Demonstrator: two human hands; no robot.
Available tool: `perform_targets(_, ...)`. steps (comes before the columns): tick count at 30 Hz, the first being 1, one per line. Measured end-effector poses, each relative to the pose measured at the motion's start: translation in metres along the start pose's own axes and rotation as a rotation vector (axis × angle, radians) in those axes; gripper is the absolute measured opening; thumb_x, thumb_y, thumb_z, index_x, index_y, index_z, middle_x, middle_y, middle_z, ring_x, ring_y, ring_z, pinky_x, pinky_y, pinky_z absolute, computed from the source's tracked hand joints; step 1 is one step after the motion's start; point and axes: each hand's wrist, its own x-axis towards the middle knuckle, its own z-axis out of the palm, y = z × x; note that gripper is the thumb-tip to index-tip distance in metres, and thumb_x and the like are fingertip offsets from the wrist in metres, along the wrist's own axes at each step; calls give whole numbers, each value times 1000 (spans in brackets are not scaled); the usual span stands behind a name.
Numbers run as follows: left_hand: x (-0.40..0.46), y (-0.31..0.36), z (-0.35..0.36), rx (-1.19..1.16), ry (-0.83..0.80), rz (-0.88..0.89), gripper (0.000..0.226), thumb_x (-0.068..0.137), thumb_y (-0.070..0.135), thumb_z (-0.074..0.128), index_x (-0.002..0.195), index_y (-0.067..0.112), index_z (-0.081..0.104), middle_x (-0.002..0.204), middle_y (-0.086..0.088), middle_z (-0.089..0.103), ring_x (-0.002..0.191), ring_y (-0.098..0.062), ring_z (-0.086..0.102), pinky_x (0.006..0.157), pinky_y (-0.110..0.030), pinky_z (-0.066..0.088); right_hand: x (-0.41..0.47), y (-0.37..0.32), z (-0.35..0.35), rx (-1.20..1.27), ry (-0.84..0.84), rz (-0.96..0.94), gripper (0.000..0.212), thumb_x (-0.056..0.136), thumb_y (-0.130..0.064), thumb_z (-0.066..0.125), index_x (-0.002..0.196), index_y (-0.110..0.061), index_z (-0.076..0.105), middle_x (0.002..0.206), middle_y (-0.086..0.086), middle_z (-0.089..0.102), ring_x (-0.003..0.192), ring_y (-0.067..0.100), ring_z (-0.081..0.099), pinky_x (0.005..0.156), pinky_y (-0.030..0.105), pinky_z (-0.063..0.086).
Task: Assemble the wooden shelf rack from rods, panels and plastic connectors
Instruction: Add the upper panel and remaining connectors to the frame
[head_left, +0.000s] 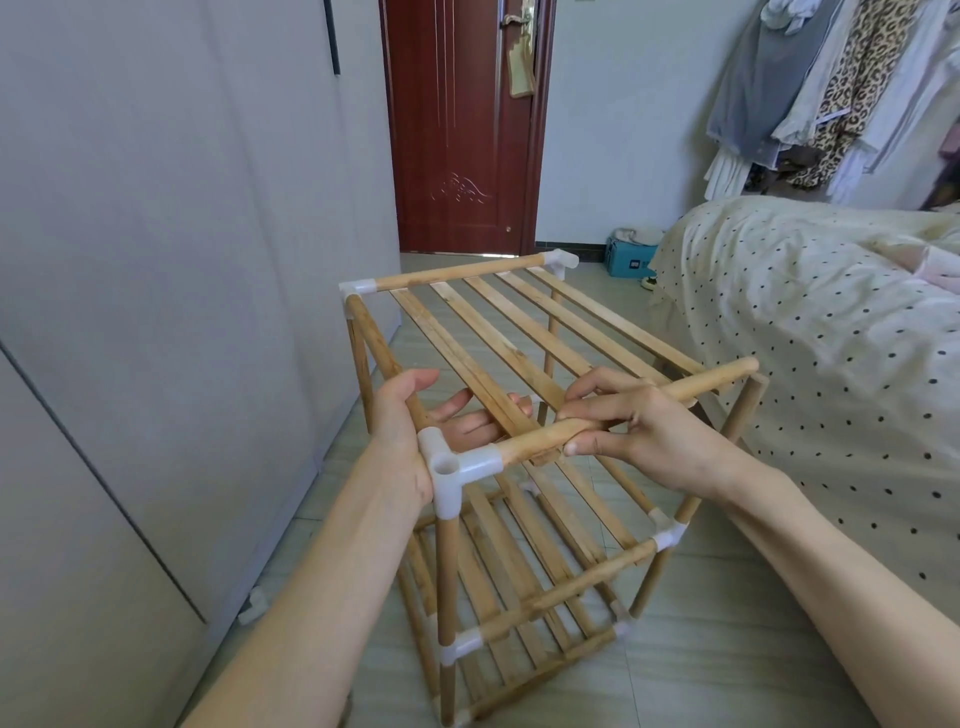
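On the pale tiled floor (727, 649), between a grey wardrobe (156, 260) and a bed under a cream, black-dotted cover (805, 338), stands the partly built wooden shelf rack (519, 519) of light round rods, flat slats and white plastic connectors. Its top tier of flat wooden slats (498, 332) runs away from the camera toward a far round rod (457, 273) joined by white corner pieces.

The left hand (415, 421) reaches under the near left corner, fingers extended beneath the slats and the thumb over the side rod, a loose, unclenched grip steadying the frame. The right hand (639, 431) pinches the near round wooden rod (623, 410) with curled fingers and thumb. That rod's left end sits in the white three-way plastic connector (452, 470) at the near left corner; its right end pokes free, just above the bare top of the near right upright (748, 410).

Behind stand a dark red door (457, 130), hanging clothes (831, 88) and a teal box (628, 260) whose label is too small to read. No writing is legible anywhere.
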Motion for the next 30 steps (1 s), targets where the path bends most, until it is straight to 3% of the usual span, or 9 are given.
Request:
perform_targets(7, 3, -2, 5, 6, 23, 15, 55, 80, 29, 51, 127, 1, 46, 107, -36, 61, 95, -49, 63, 76, -54, 51, -2, -3, -2, -59, 17, 28, 28, 80, -22, 69, 101, -40, 62, 108, -6, 57, 101, 11, 54, 98, 44, 39)
perform_targets(11, 6, -14, 13, -42, -7, 20, 54, 82, 28, 51, 125, -2, 46, 107, -36, 61, 93, -51, 63, 71, -56, 55, -21, -3, 8, -86, 313, 69, 27, 82, -27, 67, 110, -26, 66, 122, -7, 53, 116, 10, 46, 103, 32, 37)
perform_targets(13, 8, -23, 17, -93, -21, 18, 53, 80, 27, 52, 124, -2, 47, 107, -35, 62, 97, -51, 62, 82, -57, 51, -29, -10, 15, 184, 703, 245, 16, 85, -33, 61, 99, -24, 63, 112, -8, 54, 105, 7, 51, 95, 27, 40)
perform_targets(15, 11, -30, 18, -121, -35, 10, 55, 78, 27, 53, 124, -3, 48, 110, -33, 62, 101, -50, 61, 91, -58, 46, -30, -15, 19, 625, 1010, 540, 21, 87, -39, 60, 90, -19, 54, 94, -2, 53, 85, 11, 52, 81, 32, 44)
perform_targets(17, 13, -34, 17, -147, -59, -11, 59, 75, 27, 56, 125, -2, 48, 113, -32, 61, 102, -51, 60, 91, -60, 45, -25, -16, 21, 1184, 920, 805, 43, 86, -47, 60, 103, -9, 50, 97, 5, 53, 87, 17, 53, 78, 35, 46)
perform_targets(20, 17, -29, 15, -178, -114, -35, 66, 74, 34, 60, 129, 0, 45, 116, -34, 58, 105, -55, 56, 92, -64, 42, -15, -21, 20, 1727, 777, 815, 62, 85, -48, 61, 116, 4, 49, 110, 16, 54, 99, 27, 55, 79, 36, 50)
perform_targets(24, 22, -19, 14, -207, -121, -11, 74, 75, 50, 60, 130, 2, 43, 117, -34, 57, 106, -55, 55, 92, -68, 38, 4, -18, 15, 1717, 925, 808, 40, 91, -37, 58, 120, -9, 54, 108, 9, 58, 97, 24, 56, 77, 38, 50)
perform_targets(27, 23, -27, 19, -189, -94, -1, 70, 76, 46, 60, 129, 2, 45, 114, -32, 61, 103, -53, 58, 90, -66, 41, 13, -16, 18, 1589, 971, 859, 24, 99, -33, 43, 97, -12, 54, 86, 6, 61, 82, 20, 55, 72, 35, 48)
perform_targets(30, 22, -38, 24, -169, -45, -13, 65, 78, 45, 57, 124, 0, 49, 111, -30, 63, 101, -52, 60, 92, -63, 42, 17, -16, 20, 1478, 1040, 906, 28, 101, -36, 35, 84, -17, 47, 82, 2, 62, 72, 18, 55, 57, 32, 45)
